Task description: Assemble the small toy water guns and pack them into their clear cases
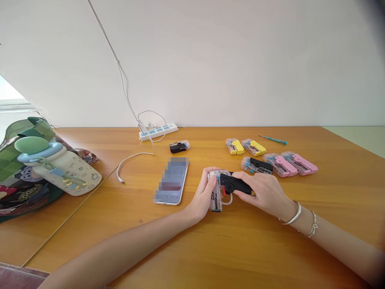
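My camera sits on my head, facing forward and down. It looks closely over my left hand (202, 192) and right hand (264, 193), across the wooden desk (288, 249) to the white wall (210, 68).

Clear water pistol (215, 190), black grip (235, 184); pink pistols (290, 164) at two o'clock, yellow pistols (245, 147) at one; orange wood-grain desk (255, 241) beneath.

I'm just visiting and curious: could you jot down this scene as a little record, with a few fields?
Left hand: holds the clear body of a toy water gun
Right hand: holds the gun's black part
Nearby: yellow toy water guns, pink toy water guns, teal screwdriver
Also present: smartphone, white power strip
Surface: wooden table
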A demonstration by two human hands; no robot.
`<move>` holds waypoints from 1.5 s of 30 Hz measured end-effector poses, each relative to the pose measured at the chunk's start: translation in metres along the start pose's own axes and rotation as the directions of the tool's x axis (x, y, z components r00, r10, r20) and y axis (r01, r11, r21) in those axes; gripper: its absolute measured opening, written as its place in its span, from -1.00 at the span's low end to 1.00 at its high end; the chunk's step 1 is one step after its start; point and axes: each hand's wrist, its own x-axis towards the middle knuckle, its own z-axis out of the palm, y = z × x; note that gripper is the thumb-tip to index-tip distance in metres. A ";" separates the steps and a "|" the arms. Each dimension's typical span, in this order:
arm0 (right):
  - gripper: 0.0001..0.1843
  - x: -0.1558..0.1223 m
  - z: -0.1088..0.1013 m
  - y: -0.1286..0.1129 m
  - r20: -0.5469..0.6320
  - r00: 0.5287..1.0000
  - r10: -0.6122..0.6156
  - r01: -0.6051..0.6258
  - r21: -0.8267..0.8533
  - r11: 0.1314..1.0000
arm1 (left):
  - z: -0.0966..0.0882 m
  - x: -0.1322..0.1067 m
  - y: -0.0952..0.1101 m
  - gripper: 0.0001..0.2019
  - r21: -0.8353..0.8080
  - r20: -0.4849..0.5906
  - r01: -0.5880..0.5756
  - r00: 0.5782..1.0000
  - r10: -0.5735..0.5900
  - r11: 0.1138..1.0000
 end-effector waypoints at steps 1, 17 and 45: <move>-0.65 0.000 0.000 0.002 0.010 1.000 0.000 -0.001 0.013 1.000 | 0.000 0.000 0.000 -0.63 -0.006 -0.001 0.008 1.000 -0.008 1.000; -0.72 0.003 -0.005 0.010 0.130 0.991 0.014 -0.038 0.183 0.982 | 0.000 0.000 0.001 -0.63 -0.004 0.007 0.021 1.000 -0.021 1.000; -0.74 0.004 -0.007 0.024 0.201 0.980 0.004 -0.088 0.411 0.907 | 0.001 -0.002 0.004 -0.62 0.154 0.089 -0.057 0.995 0.044 0.986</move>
